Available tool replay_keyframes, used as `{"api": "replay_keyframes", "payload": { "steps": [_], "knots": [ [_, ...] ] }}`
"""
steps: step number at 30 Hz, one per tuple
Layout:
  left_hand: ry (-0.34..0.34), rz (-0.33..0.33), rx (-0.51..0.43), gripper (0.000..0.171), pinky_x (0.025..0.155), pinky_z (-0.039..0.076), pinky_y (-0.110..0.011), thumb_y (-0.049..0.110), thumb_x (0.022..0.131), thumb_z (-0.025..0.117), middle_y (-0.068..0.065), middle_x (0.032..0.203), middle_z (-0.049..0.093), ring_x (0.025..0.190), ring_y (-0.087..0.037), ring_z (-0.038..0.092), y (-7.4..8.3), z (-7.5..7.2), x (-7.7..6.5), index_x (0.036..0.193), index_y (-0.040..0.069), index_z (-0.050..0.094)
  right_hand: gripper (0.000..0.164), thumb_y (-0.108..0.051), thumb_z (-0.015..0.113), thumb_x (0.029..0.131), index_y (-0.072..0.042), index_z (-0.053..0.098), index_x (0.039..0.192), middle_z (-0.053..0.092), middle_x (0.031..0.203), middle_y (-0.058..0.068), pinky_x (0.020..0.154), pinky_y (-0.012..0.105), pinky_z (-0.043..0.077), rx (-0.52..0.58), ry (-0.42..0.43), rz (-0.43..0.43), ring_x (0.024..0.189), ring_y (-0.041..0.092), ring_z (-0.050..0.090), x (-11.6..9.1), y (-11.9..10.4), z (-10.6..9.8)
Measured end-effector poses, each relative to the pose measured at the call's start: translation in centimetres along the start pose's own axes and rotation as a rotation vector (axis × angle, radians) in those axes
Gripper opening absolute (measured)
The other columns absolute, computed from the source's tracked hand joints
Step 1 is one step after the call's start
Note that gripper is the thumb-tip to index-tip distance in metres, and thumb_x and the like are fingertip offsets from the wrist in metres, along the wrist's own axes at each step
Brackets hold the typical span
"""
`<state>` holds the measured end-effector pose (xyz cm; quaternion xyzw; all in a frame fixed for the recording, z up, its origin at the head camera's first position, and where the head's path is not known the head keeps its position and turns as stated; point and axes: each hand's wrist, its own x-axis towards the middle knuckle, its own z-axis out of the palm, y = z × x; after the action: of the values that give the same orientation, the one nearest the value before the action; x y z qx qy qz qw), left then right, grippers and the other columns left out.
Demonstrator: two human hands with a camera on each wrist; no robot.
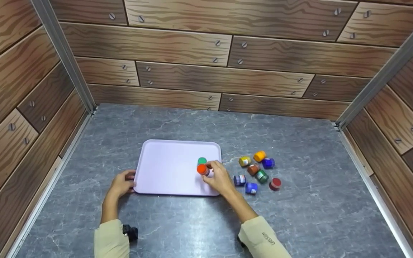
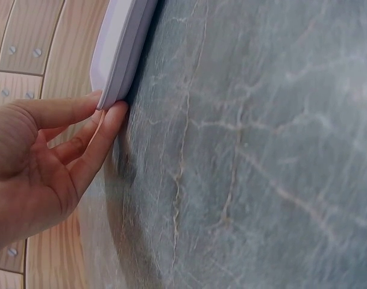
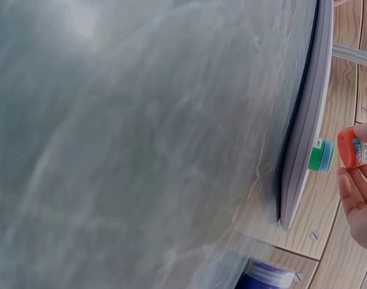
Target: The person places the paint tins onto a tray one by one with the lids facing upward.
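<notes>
My right hand (image 1: 220,178) pinches a small orange-red paint jar (image 1: 202,169) between thumb and fingers, above the right part of a pale lilac tray (image 1: 170,165). A green paint jar (image 3: 321,156) stands on the tray, close behind the held jar in the head view. At the tray's near left corner is my left hand (image 1: 122,184). In the left wrist view its thumb lies on the rim and its fingers (image 2: 113,117) reach beneath, gripping the edge. The right wrist view cuts off part of the right hand.
Right of the tray lie several more paint jars, among them a yellow jar (image 1: 244,161), an orange jar (image 1: 260,156), a brown jar (image 1: 253,169) and a dark red jar (image 1: 275,184). Wood-patterned panels (image 1: 177,73) wall in the grey marbled surface (image 1: 177,225) on three sides.
</notes>
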<state>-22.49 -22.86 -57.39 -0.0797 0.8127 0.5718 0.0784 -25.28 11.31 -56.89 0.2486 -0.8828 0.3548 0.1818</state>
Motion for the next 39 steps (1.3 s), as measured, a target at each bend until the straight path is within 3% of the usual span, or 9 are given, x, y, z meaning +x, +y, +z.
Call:
{"api": "replay_keyframes", "payload": {
  "steps": [14, 19, 20, 21, 24, 27, 28, 29, 39],
  "knots": [
    [0.006, 0.003, -0.041, 0.05, 0.055, 0.054, -0.031, -0.017, 0.072, 0.052, -0.029, 0.102, 0.052, 0.077, -0.023, 0.058, -0.2, 0.1, 0.1, 0.121, -0.017, 0.042, 0.034, -0.006, 0.078, 0.067, 0.001, 0.061, 0.096, 0.058, 0.083, 0.008, 0.069, 0.028, 0.051, 0.032, 0.033, 0.014, 0.075, 0.02, 0.057, 0.6, -1.1, 2.0],
    [0.003, -0.006, -0.022, 0.049, 0.058, 0.055, -0.035, -0.016, 0.073, 0.053, -0.029, 0.105, 0.052, 0.082, -0.029, 0.058, -0.2, 0.0, 0.2, 0.122, -0.015, 0.044, 0.034, -0.003, 0.078, 0.066, 0.003, 0.061, 0.095, 0.058, 0.084, 0.01, 0.069, 0.03, 0.051, 0.06, 0.043, 0.026, 0.075, 0.022, 0.059, 0.8, -1.5, 2.9],
    [0.0, 0.001, -0.025, 0.048, 0.058, 0.055, -0.035, -0.015, 0.073, 0.053, -0.028, 0.104, 0.053, 0.083, -0.029, 0.058, -0.4, 0.0, 0.2, 0.121, -0.014, 0.045, 0.034, -0.003, 0.078, 0.066, 0.004, 0.061, 0.095, 0.059, 0.085, 0.011, 0.069, 0.03, 0.052, 0.067, 0.045, 0.029, 0.076, 0.022, 0.059, 0.9, -1.6, 3.1],
    [-0.023, 0.063, -0.066, 0.048, 0.056, 0.054, -0.033, -0.013, 0.073, 0.055, -0.023, 0.101, 0.055, 0.08, -0.026, 0.059, -1.8, -0.2, 1.1, 0.12, -0.009, 0.05, 0.034, -0.002, 0.078, 0.066, 0.004, 0.061, 0.095, 0.059, 0.085, 0.011, 0.069, 0.03, 0.052, 0.072, 0.045, 0.033, 0.075, 0.022, 0.059, 0.9, -1.6, 3.2],
    [-0.027, 0.072, -0.068, 0.047, 0.056, 0.054, -0.033, -0.012, 0.073, 0.056, -0.022, 0.1, 0.055, 0.08, -0.026, 0.058, -2.1, -0.2, 1.3, 0.12, -0.008, 0.051, 0.034, -0.002, 0.078, 0.065, 0.004, 0.061, 0.095, 0.059, 0.085, 0.011, 0.068, 0.029, 0.052, 0.075, 0.053, 0.042, 0.075, 0.022, 0.06, 0.9, -1.6, 3.7],
    [-0.017, 0.066, -0.056, 0.047, 0.055, 0.054, -0.031, -0.013, 0.074, 0.055, -0.022, 0.101, 0.055, 0.08, -0.025, 0.058, -1.9, -0.1, 1.1, 0.12, -0.009, 0.05, 0.034, -0.002, 0.078, 0.065, 0.005, 0.061, 0.094, 0.059, 0.085, 0.011, 0.068, 0.029, 0.052, 0.071, 0.061, 0.057, 0.074, 0.023, 0.06, 1.1, -1.7, 4.1],
    [0.005, 0.007, -0.01, 0.048, 0.057, 0.054, -0.033, -0.015, 0.074, 0.052, -0.027, 0.104, 0.053, 0.082, -0.027, 0.058, -0.5, 0.0, 0.3, 0.121, -0.014, 0.045, 0.034, -0.002, 0.078, 0.065, 0.005, 0.061, 0.094, 0.059, 0.085, 0.012, 0.068, 0.029, 0.052, 0.07, 0.062, 0.062, 0.074, 0.023, 0.06, 1.2, -1.8, 4.2],
    [0.011, 0.0, -0.001, 0.048, 0.057, 0.054, -0.032, -0.016, 0.074, 0.052, -0.027, 0.105, 0.053, 0.083, -0.027, 0.058, -0.3, 0.0, 0.2, 0.122, -0.014, 0.045, 0.034, -0.002, 0.078, 0.066, 0.005, 0.061, 0.094, 0.059, 0.085, 0.012, 0.068, 0.029, 0.052, 0.066, 0.06, 0.068, 0.074, 0.023, 0.061, 1.3, -1.8, 4.4],
    [0.011, 0.015, 0.001, 0.047, 0.057, 0.054, -0.032, -0.016, 0.075, 0.051, -0.029, 0.105, 0.053, 0.082, -0.027, 0.057, -0.3, 0.0, 0.0, 0.121, -0.015, 0.044, 0.033, -0.003, 0.079, 0.064, 0.003, 0.062, 0.093, 0.06, 0.084, 0.011, 0.069, 0.028, 0.051, -0.004, 0.068, 0.13, 0.075, 0.022, 0.06, 2.4, -2.1, 5.7]
  ]
}}
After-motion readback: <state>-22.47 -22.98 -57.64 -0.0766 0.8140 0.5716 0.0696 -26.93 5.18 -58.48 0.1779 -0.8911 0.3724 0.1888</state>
